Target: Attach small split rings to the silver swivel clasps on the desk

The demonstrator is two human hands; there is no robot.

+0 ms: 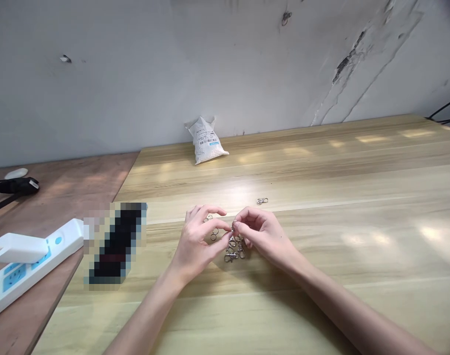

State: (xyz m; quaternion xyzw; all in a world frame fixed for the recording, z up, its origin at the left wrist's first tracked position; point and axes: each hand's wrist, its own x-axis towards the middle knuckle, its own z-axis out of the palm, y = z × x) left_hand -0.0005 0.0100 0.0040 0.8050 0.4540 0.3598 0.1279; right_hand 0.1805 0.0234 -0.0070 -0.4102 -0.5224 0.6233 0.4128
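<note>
Steadily, my left hand (197,241) and right hand (259,234) meet, both grips clamped on a small metal clasp (232,228) just above the heap of swivel clasps (234,250) on the wooden surface (321,256). Firm fingertips and close wrists suit a piece this tiny.

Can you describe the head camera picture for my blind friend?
The left hand and right hand pinch a small silver clasp above a pile of clasps on a light wooden table. A white bag stands near the wall.
</note>
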